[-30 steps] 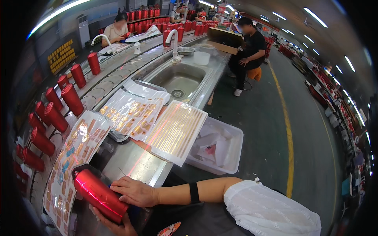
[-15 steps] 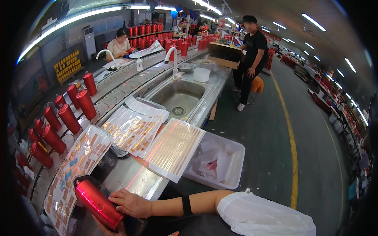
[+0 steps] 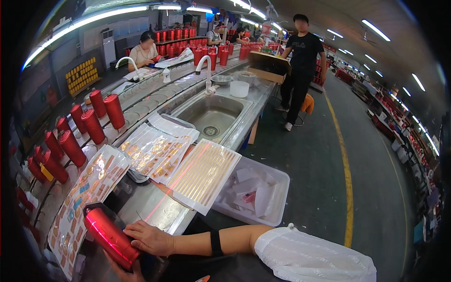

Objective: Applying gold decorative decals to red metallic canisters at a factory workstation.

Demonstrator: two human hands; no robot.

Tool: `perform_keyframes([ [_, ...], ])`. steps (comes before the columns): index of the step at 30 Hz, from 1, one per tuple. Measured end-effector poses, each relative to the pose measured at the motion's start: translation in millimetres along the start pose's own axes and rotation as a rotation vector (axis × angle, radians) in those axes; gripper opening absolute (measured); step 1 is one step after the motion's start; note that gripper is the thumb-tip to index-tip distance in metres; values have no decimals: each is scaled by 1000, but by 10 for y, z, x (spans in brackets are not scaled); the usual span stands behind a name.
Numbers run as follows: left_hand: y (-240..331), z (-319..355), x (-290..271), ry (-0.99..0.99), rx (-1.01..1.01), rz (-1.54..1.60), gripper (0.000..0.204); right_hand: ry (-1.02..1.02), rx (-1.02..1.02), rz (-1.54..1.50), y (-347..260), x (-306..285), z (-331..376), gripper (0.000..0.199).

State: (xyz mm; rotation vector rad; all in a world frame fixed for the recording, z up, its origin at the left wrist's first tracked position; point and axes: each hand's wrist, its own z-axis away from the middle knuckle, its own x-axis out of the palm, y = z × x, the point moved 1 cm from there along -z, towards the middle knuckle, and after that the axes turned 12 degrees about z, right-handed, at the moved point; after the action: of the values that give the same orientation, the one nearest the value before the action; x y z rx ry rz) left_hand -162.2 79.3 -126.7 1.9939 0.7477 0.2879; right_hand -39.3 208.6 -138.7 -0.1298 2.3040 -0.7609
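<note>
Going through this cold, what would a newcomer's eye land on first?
Probably the glossy red metallic cylinder at lower left, streaked by bright light, with the person's bare left hand around its near end and bare right hand on its side. Next, the similar red cylinders clustered along the left, then the rectangular steel sink near the centre.

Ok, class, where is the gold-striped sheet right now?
In the head view, the gold-striped sheet lies near the middle, at the bench's right edge, between the sticker sheets and the white bin, beyond the right hand.
</note>
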Motion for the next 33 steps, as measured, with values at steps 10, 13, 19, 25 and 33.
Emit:
perform_keyframes([
  [10,-81,56,-35,-8,13,-98,87,78,-15,9,-10,-15,17,47],
  [13,-84,48,-37,-3,12,-70,89,80,-24,7,-3,-4,10,46],
  [19,-86,52,-20,9,-24,-76,87,11,0,9,22,-11,19,48],
  [25,-126,48,-44,13,23,-91,86,71,-28,-7,5,1,19,45],
  [33,-135,56,-12,39,5,-23,85,48,-24,1,34,33,20,45],
])
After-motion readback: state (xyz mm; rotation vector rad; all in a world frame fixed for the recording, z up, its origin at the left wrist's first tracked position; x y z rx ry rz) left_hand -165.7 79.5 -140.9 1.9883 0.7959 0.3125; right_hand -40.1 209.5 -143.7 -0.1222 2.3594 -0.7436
